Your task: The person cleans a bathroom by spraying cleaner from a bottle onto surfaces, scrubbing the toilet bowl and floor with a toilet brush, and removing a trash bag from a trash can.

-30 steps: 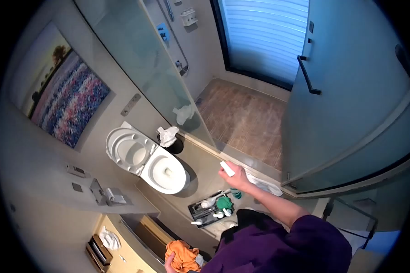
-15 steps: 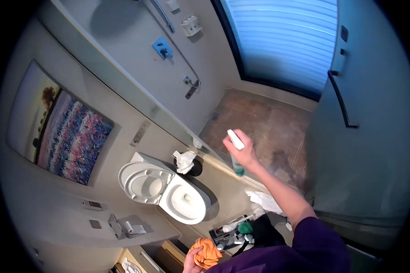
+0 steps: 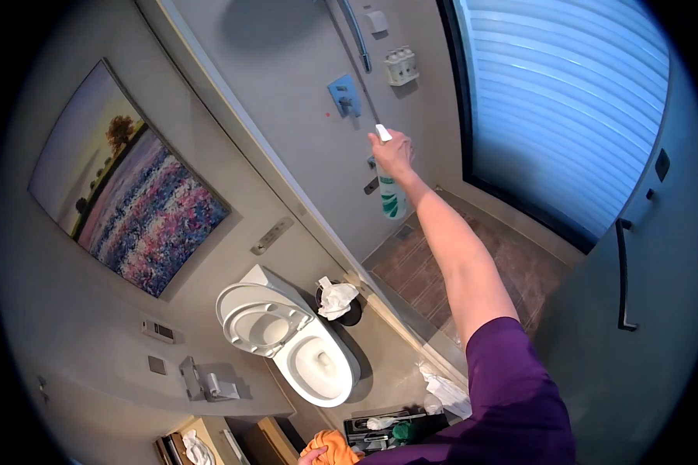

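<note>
My right hand is stretched out into the shower area, closed around the neck of a spray bottle. The bottle has a white trigger head and a clear body with green markings, and it hangs upright in front of the shower wall. Behind it is the blue shower valve plate. Low at the bottom edge, my left hand grips a bunched orange cloth; part of that hand is cut off by the frame.
A toilet with raised lid stands left of centre, beside a bin with white paper or bag in it. A black caddy of cleaning items sits near my body. On the right is a glass door with a dark handle.
My right hand has moved up and farther into the shower with the spray bottle, the arm now straighter. The view has shifted, and the orange cloth sits lower in the frame.
</note>
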A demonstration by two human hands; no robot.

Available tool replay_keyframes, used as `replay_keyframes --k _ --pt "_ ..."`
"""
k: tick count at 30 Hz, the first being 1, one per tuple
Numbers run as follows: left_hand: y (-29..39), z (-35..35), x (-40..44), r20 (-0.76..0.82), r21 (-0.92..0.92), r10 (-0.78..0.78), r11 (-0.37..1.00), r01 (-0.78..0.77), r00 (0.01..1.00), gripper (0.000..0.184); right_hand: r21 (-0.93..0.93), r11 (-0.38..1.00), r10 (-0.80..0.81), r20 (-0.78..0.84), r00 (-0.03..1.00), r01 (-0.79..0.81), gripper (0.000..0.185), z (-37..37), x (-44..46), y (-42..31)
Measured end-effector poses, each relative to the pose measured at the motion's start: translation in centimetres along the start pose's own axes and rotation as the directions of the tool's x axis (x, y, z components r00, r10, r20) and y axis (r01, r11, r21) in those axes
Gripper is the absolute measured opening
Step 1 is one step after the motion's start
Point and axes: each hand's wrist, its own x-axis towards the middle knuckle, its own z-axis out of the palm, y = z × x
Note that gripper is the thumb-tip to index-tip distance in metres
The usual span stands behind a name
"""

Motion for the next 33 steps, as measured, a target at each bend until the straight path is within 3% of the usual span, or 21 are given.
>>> replay_keyframes --k 3,8,12,17,20,23,25,28,33 --pt "0.4 -0.3 0.2 -0.01 -0.003 -0.002 1.0 0.002 1.0 0.037 -0.041 0.999 0.013 -0.05 0.999 -0.015 0.034 0.5 0.5 0.0" --pt "0.9 -0.6 0.7 -0.013 -0.006 -0.007 1.0 0.007 1.0 0.038 -0.158 0.979 0.146 0.109 0.983 -0.128 0.037 -0.2 0.8 0.1" --pt "0.7 -0.8 1.2 -0.013 0.0 -0.013 1.0 0.013 1.0 0.038 -0.161 0.98 0.121 0.04 0.992 -0.113 0.035 -0.3 0.6 1.4" --pt "0.5 -1.6 1.6 -0.014 0.001 -0.032 0.999 0.032 0.999 0.038 -0.084 0.991 0.114 0.101 0.988 -0.105 0.035 -0.9 -1.2 4.5" --pt "-0.4 -4.8 2.2 0.0 0.009 -0.051 0.999 0.051 0.999 0.039 -0.129 0.984 0.14 0.166 0.976 -0.119 0.036 -1.8 -3.8 7.7" --pt "-0.7 -0.6 0.8 -0.12 -0.06 -0.025 0.998 0.017 0.992 0.041 -0.204 0.972 0.155 0.182 0.971 -0.117 0.035 -1.7 -5.8 10.6" --pt "-0.6 -0.2 0.6 -0.09 -0.095 -0.062 0.994 0.054 0.994 0.042 -0.229 0.961 0.197 0.178 0.964 -0.154 0.036 -2.0 -6.7 11.2" --pt "-0.7 0.0 1.1 -0.091 -0.034 0.043 0.998 -0.046 0.995 0.043 -0.266 0.945 0.243 0.173 0.954 -0.193 0.036 -2.5 -7.5 11.8" --pt "-0.4 0.7 0.9 -0.074 -0.055 0.004 0.998 -0.008 0.997 0.043 -0.295 0.946 0.203 0.225 0.953 -0.132 0.038 -2.4 -7.5 13.1"
